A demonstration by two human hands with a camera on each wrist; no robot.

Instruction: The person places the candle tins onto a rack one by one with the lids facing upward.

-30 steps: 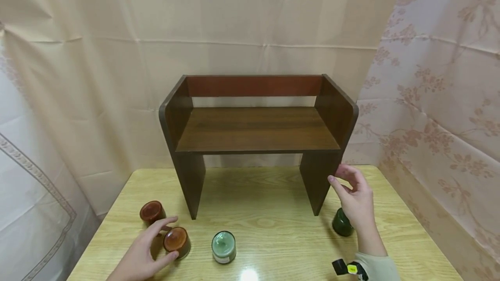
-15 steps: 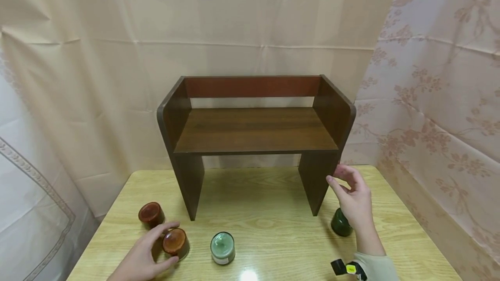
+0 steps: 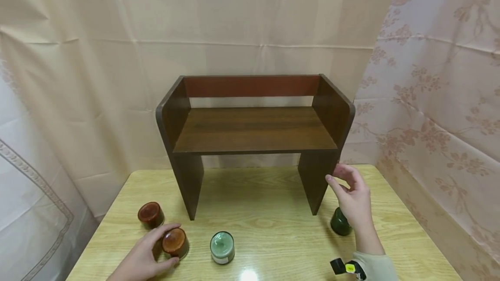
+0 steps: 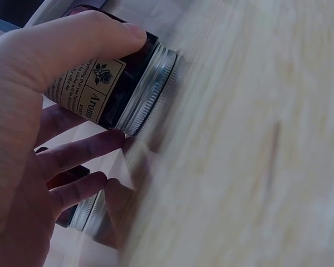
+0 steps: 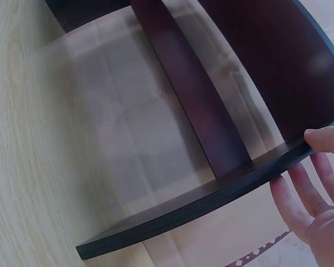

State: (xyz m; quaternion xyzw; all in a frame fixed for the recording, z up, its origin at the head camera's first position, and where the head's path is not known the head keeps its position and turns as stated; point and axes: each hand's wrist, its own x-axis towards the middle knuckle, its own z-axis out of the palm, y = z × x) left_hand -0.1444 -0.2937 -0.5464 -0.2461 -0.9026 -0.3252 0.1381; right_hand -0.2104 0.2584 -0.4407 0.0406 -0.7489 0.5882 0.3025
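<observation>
My left hand (image 3: 145, 253) holds an amber glass candle jar (image 3: 175, 241) at the table's front left. In the left wrist view its thumb lies along the labelled side of the jar (image 4: 103, 83), whose ribbed metal lid (image 4: 151, 92) faces the tabletop. A red-brown jar (image 3: 150, 215) stands just behind that hand. With thumb and fingers, my right hand (image 3: 354, 194) grips the right side panel of a dark brown wooden shelf (image 3: 255, 129). The right wrist view shows the thumb at the edge of the panel (image 5: 195, 206) and the other fingers against its outer face.
A pale green jar (image 3: 222, 247) stands front and centre. Beside the right forearm is a dark green jar (image 3: 340, 222), partly hidden. The light wooden table (image 3: 265, 237) has curtains (image 3: 250, 21) behind it and at both sides.
The left fingers have closed in slightly around the amber jar. My right hand keeps its grip on the shelf panel. The view has shifted a little.
</observation>
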